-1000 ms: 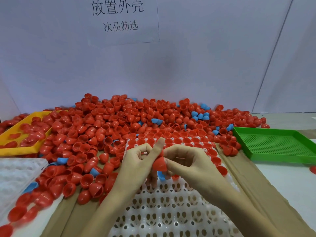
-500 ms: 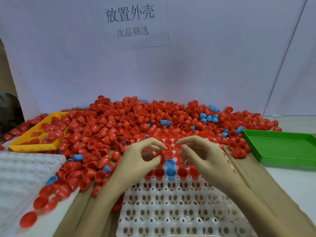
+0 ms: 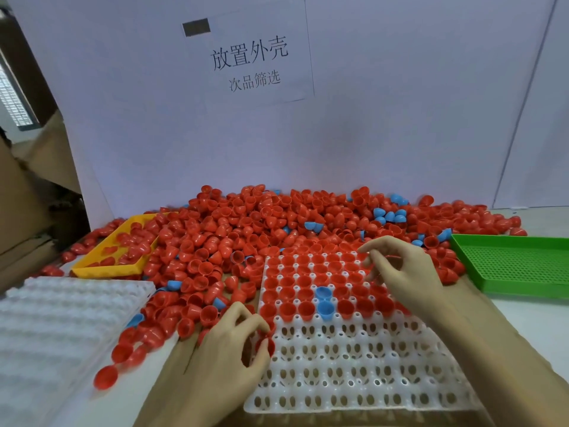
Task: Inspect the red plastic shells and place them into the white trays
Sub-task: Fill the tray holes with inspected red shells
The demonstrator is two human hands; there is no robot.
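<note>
A big heap of red plastic shells (image 3: pixel 277 223) covers the back of the table, with a few blue ones mixed in. The white tray (image 3: pixel 354 365) lies in front of me; its far rows hold red shells and two blue shells (image 3: pixel 324 300), its near rows stand bare. My left hand (image 3: pixel 228 349) is at the tray's left edge and pinches a red shell (image 3: pixel 267 345) between thumb and fingers. My right hand (image 3: pixel 403 272) hovers over the tray's far right rows, fingers loosely curled, holding nothing that I can see.
A second white tray (image 3: pixel 61 328) lies at the left front. A yellow tray (image 3: pixel 107 266) with some red shells sits behind it. A green perforated tray (image 3: pixel 517 263) stands at the right. A white board with a paper sign (image 3: pixel 249 60) closes the back.
My hands have parted. The left hand dropped back to the tray's near left edge with a red shell, the right hand moved right over the filled rows. The view tilted up.
</note>
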